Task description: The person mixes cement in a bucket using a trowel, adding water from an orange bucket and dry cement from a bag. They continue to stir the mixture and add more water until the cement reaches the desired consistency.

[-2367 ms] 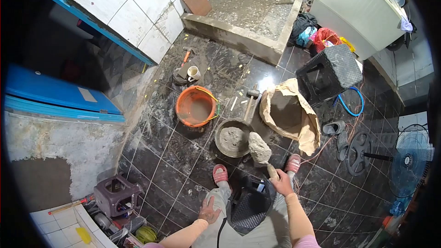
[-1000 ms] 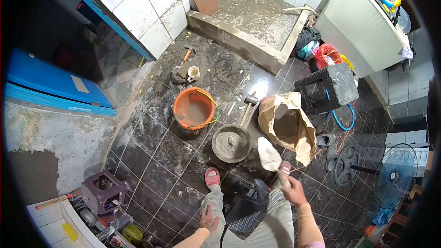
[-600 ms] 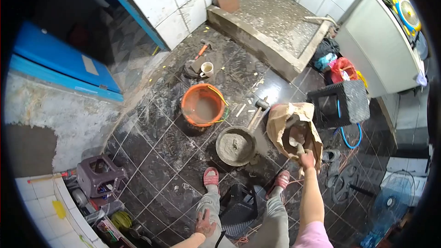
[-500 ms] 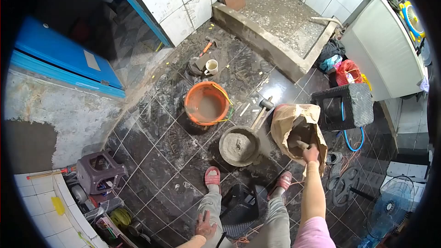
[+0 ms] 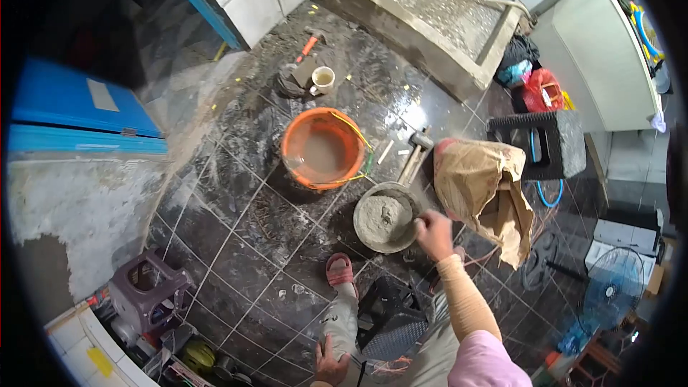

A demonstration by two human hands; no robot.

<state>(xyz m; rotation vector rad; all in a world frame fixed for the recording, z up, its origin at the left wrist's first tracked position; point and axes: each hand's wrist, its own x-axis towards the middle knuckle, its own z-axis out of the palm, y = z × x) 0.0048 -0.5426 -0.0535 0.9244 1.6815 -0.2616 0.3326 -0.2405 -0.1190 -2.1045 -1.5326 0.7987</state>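
the right hand point(image 5: 434, 233) had its grip curled shut at the near rim of the mixing pan point(image 5: 385, 217), apparently around a trowel handle, though the tool itself was hidden under the fist and could not be made out. half a second before, that hand was reaching into the open paper sack point(image 5: 484, 186); it had since come across to the pan, so another load of dry powder seemed to have gone in, and the grey heap in the pan looked ready for working. the left hand point(image 5: 330, 365) rested flat on the left knee, fingers spread, clamped on nothing.

from the head view, the pan sat on the dark tiled floor point(image 5: 258, 215) just ahead of the red sandal point(image 5: 340, 269), touching the foot of the sack. the pan is round, with no clear long axis. beside it a mallet point(image 5: 414, 155) lay with its handle running from the pan's far rim up and away, head farthest from the person. the orange bucket point(image 5: 322, 147) of muddy water stood just beyond the pan, upright, with a mug point(image 5: 322, 80) farther off.
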